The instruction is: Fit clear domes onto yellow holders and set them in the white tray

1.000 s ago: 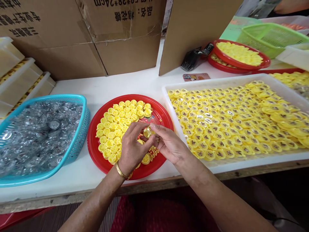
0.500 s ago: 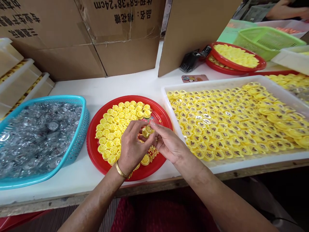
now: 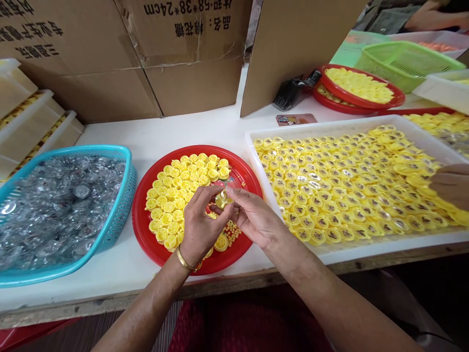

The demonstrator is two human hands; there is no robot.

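Note:
Over a round red tray (image 3: 142, 244), my left hand (image 3: 203, 220) and my right hand (image 3: 256, 215) meet with fingertips closed on a small round yellow piece (image 3: 222, 199). A clear, shiny cover seems to sit on its top; my fingers hide part of it. Many yellow cup-shaped pieces (image 3: 172, 195) lie close together on the tray, open side up with little bits inside. Loose tiny yellow bits (image 3: 232, 232) are heaped near the tray's lower right, partly behind my right hand.
On the left stands a blue basket (image 3: 126, 195) of clear plastic covers (image 3: 66, 205). A white tray (image 3: 256, 146) of finished-looking yellow pieces (image 3: 330, 186) stands on the right, with another person's hand (image 3: 452, 186) at its far edge. Cardboard boxes (image 3: 194, 88) rise behind.
Another person's hand has come in at the right edge, over the white tray. My two hands have barely moved and keep hold of the yellow piece.

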